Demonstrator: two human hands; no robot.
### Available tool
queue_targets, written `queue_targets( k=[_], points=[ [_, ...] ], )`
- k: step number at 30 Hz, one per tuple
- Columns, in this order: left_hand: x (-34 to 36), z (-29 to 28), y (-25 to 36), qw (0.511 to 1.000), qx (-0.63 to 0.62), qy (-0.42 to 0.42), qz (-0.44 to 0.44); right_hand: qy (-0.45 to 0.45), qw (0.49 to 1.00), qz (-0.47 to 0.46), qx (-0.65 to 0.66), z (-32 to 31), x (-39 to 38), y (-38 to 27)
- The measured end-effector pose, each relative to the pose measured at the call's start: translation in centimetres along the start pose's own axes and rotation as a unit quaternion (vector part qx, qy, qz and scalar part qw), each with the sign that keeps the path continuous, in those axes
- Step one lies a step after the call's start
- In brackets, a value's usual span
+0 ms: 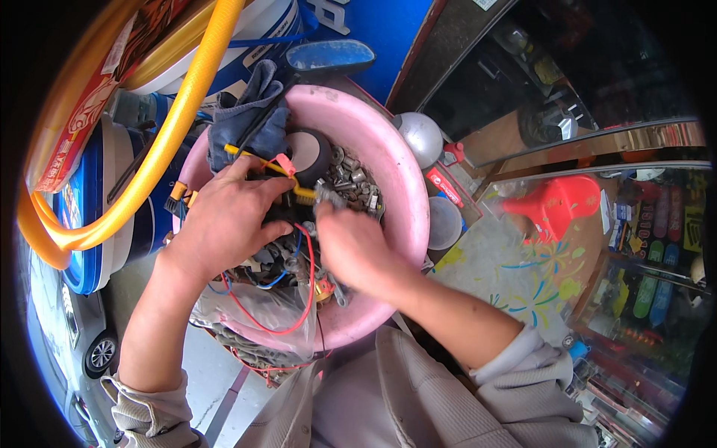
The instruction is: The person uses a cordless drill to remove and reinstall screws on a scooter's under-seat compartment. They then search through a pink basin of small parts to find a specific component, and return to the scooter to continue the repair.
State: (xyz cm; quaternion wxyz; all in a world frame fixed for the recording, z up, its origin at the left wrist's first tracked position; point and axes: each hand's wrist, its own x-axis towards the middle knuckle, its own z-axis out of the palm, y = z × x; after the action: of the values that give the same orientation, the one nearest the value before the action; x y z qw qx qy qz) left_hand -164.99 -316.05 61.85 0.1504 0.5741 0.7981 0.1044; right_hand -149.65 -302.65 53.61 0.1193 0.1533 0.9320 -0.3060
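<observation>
My left hand (224, 213) reaches into a pink basin (414, 201), its thumb and fingers apart. Its fingers lie by a thin yellow-handled tool (243, 153), which looks like a small brush, and a red connector (284, 164). Right of it, my right hand (355, 243) is closed, fingertips down among the parts. A grey metal piece (328, 194) shows at those fingertips; what is inside the fist is hidden. Small metal fittings (351, 179) fill the basin around a round black-rimmed piece (308, 153). Red wire (308, 291) and blue wire (274, 282) loop below my hands.
A dark blue glove (250, 123) hangs over the basin's far rim, beside a mirror (328, 56). A yellow hose (187, 112) arches at the left before buckets. Clear plastic (287, 313) lies in the near basin. At right are a silver ball-shaped object (420, 138), a tub (444, 224) and red plastic (553, 205).
</observation>
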Motion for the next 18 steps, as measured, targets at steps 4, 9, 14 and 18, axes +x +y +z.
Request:
queue_targets(
  k=[4, 9, 14, 18],
  points=[
    [0.2, -0.3, 0.4, 1.000, -0.002, -0.013, -0.020, 0.033, 0.996, -0.079, -0.021, 0.1, -4.0, -1.3],
    [0.1, 0.2, 0.5, 1.000, 0.020, 0.001, -0.006, 0.048, 0.988, -0.134, -0.054, -1.4, -5.6, -0.4],
    [0.0, 0.5, 0.0, 0.999, 0.017, 0.021, 0.020, -0.006, 1.000, -0.008, 0.022, -2.7, -3.7, 2.5],
    [-0.3, 0.7, 0.0, 0.999, 0.027, 0.024, 0.005, 0.069, 0.994, 0.053, 0.069, -7.1, -0.2, 2.5]
  ],
)
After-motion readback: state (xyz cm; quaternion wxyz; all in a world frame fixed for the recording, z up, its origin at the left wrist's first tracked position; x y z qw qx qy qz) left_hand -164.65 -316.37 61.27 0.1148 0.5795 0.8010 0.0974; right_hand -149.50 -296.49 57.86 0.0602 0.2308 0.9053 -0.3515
